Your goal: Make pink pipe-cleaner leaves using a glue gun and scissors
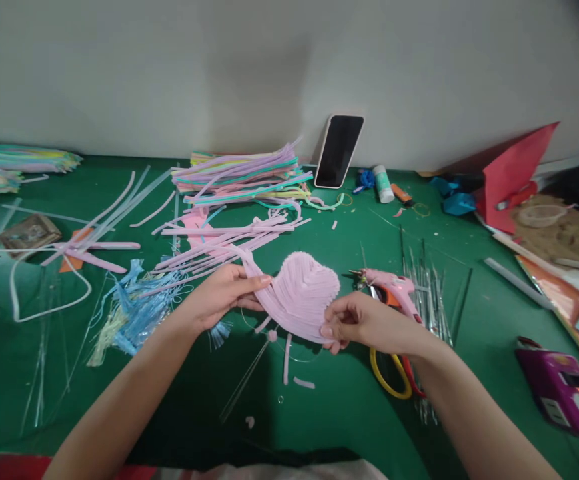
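Observation:
A pale pink, heart-shaped piece made of pipe cleaners (302, 293) is held between my two hands above the green table (339, 413). My left hand (234, 293) pinches the piece's left side, where loose pipe-cleaner ends stick out towards the upper left. At the lower right edge, my right hand (352, 320) grips it between thumb and fingers. Short pink cut-offs (287, 360) lie on the table below. Just right of my right hand are a pink glue gun (394, 287) and scissors with yellow and red handles (392, 383), partly hidden by my forearm.
Bundled coloured pipe cleaners (242, 173) lie at the back, near a leaning phone (339, 152). Blue raffia-like strands (144, 307) are on the left. Thin metal wires (429, 293) lie on the right, with a purple box (564, 390) farther right.

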A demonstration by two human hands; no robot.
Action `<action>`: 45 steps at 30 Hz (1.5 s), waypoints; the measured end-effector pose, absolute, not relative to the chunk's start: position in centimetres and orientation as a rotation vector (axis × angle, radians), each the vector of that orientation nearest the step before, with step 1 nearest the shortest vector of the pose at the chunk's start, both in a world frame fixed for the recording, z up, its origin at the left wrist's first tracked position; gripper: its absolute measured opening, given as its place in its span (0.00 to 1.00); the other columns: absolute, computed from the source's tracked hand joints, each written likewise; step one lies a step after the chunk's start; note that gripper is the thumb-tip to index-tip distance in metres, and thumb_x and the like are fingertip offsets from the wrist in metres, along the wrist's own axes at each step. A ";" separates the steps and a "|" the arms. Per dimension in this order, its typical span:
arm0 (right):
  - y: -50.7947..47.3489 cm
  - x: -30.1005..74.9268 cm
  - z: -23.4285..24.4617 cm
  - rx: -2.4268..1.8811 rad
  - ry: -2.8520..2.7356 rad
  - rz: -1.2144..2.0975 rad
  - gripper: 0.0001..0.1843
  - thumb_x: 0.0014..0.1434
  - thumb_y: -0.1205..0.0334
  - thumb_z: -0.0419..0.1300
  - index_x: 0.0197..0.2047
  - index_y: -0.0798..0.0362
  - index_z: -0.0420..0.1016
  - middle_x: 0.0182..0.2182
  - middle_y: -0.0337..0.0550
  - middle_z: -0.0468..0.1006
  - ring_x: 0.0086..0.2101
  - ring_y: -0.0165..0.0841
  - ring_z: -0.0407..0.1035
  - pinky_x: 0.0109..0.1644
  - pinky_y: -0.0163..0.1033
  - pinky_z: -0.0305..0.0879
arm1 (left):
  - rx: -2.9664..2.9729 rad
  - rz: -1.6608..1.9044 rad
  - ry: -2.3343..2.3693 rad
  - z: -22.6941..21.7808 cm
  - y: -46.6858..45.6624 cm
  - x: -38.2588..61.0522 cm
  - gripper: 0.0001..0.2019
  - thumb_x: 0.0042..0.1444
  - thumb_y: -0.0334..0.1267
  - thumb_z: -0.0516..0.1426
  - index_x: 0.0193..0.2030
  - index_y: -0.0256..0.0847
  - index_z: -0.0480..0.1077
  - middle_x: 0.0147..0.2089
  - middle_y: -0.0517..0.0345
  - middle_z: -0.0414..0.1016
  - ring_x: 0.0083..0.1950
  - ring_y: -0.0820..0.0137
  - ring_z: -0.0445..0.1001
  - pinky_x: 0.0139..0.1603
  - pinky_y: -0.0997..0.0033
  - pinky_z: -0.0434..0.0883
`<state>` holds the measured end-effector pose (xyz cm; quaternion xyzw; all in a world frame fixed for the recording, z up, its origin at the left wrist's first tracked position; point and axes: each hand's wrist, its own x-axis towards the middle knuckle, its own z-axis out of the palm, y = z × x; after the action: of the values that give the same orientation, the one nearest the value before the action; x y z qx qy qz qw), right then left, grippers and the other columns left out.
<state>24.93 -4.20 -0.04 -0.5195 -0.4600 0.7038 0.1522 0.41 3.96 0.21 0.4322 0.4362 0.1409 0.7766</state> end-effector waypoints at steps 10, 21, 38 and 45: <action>-4.1 25.0 -0.6 -1.494 -1.336 2.023 0.16 0.47 0.49 0.68 0.25 0.54 0.74 0.22 0.40 0.79 0.26 0.31 0.75 0.31 0.34 0.69 | 0.923 0.260 0.961 -0.3 4.9 1.0 0.14 0.49 0.42 0.65 0.37 0.31 0.77 0.37 0.45 0.82 0.39 0.62 0.80 0.47 0.62 0.76; -3.6 24.8 -1.0 -1.488 -1.285 2.038 0.16 0.45 0.50 0.69 0.25 0.54 0.73 0.22 0.40 0.79 0.27 0.32 0.75 0.32 0.34 0.69 | 0.846 0.363 0.923 -1.6 4.9 0.9 0.13 0.48 0.40 0.66 0.35 0.30 0.78 0.37 0.44 0.82 0.39 0.63 0.80 0.46 0.66 0.77; -4.4 25.6 0.0 -1.655 -1.180 1.608 0.16 0.47 0.50 0.68 0.34 0.53 0.80 0.24 0.39 0.78 0.24 0.29 0.71 0.30 0.35 0.67 | 0.752 0.520 0.992 -2.3 4.7 0.8 0.09 0.49 0.36 0.66 0.35 0.32 0.78 0.37 0.48 0.82 0.36 0.68 0.80 0.39 0.73 0.78; -4.4 25.5 -0.2 -1.677 -1.140 1.571 0.17 0.46 0.48 0.68 0.34 0.52 0.80 0.27 0.40 0.79 0.25 0.29 0.71 0.32 0.35 0.68 | 0.777 0.491 0.991 -2.2 4.7 0.6 0.11 0.47 0.38 0.67 0.34 0.32 0.78 0.37 0.47 0.82 0.37 0.67 0.80 0.41 0.71 0.77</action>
<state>25.55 -4.39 -0.23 -0.6268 -0.4262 0.5871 0.2842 0.59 4.72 -2.17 0.3596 0.4584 0.2270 0.7804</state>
